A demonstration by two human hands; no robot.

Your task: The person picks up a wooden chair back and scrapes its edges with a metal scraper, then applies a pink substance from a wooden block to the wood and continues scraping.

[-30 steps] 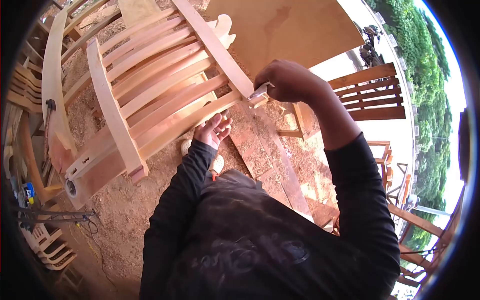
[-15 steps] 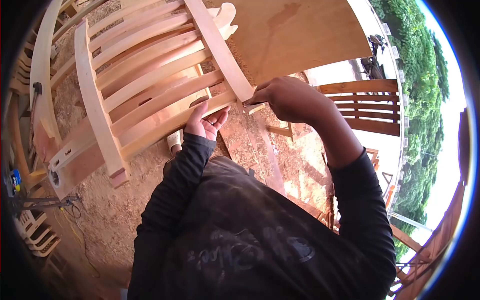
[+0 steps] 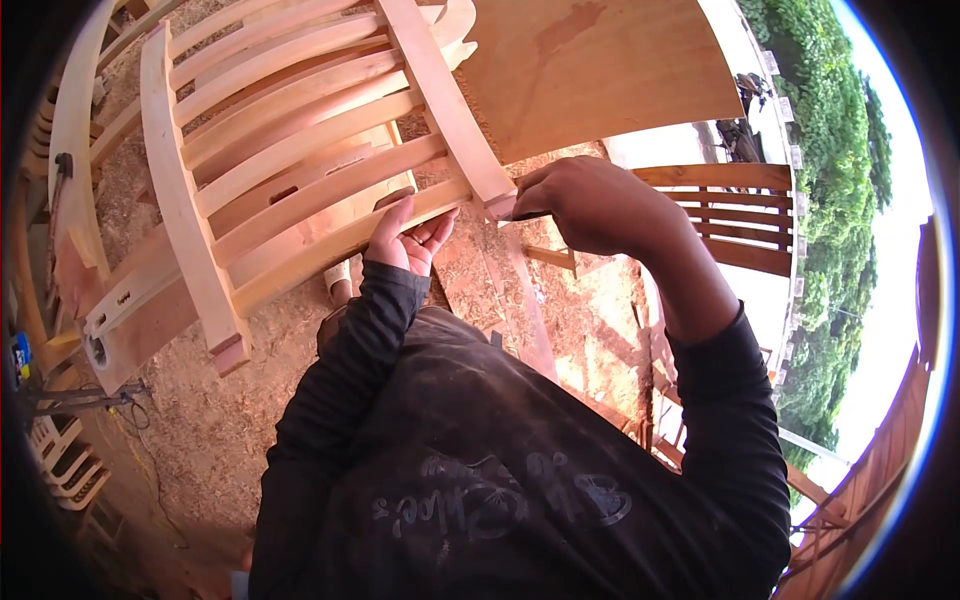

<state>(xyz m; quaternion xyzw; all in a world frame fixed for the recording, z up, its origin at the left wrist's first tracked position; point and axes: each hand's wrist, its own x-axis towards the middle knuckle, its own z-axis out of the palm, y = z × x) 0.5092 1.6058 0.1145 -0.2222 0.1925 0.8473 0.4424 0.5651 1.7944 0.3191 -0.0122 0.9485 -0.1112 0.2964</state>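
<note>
A pale wooden slatted frame, with several curved slats between two long rails, lies tilted before me. My left hand is closed on its nearest slat, thumb at the top edge and fingers curled at the near side. My right hand is at the near end of the right rail, its fingers bent in a pinch. A small dark edge shows under those fingertips, beside the rail's end. What it belongs to is hidden by the hand.
A large plywood sheet stands beyond the frame. A brown slatted panel is at the right. Curved wooden pieces are stacked at the lower left, near a cable. Shavings cover the ground.
My right hand has shifted slightly right and down, uncovering more of the rail's end. The frame sits slightly further left in view. My left hand keeps its hold.
</note>
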